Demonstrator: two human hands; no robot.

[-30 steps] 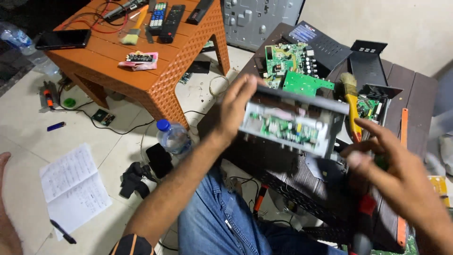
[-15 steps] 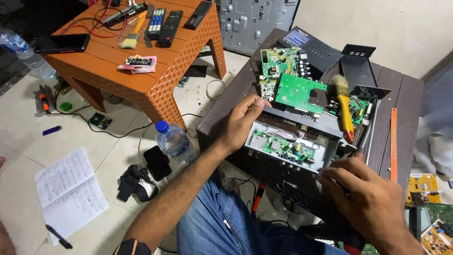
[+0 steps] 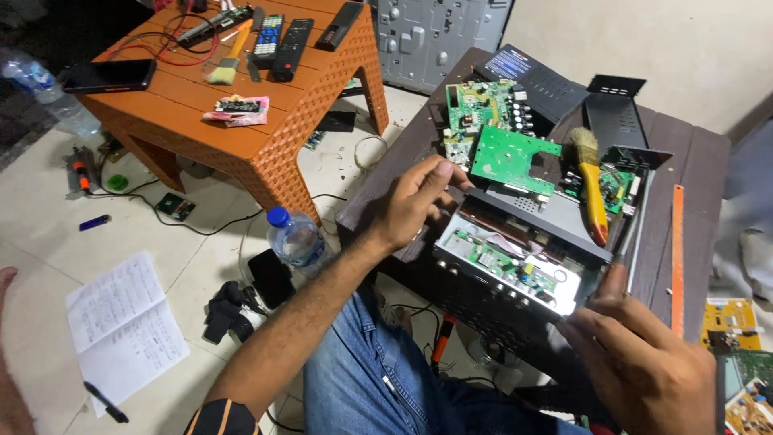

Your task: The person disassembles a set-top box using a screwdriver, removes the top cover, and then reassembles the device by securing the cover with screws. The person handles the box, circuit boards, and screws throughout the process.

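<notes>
The dark table (image 3: 700, 161) on the right carries everything I am working on, and the orange table (image 3: 266, 153) stands off to the far left with remotes and a phone on it. Largest on the dark table is the opened black device chassis (image 3: 523, 258) at the near edge, its long internal circuit board (image 3: 507, 270) showing through the open near side. My left hand (image 3: 415, 205) rests on the chassis's left end, fingers curled loosely over the top edge, steadying and not clamped. My right hand (image 3: 644, 362) sits at the near right corner, thumb up against the casing; its grip on anything I cannot tell. I judge this to be the inspection step on the opened unit, and the next move calls for holding the case steady while reaching the board inside. Beyond lie loose green boards (image 3: 511, 157), and a yellow-handled brush (image 3: 592, 197) rests on the chassis top.
</notes>
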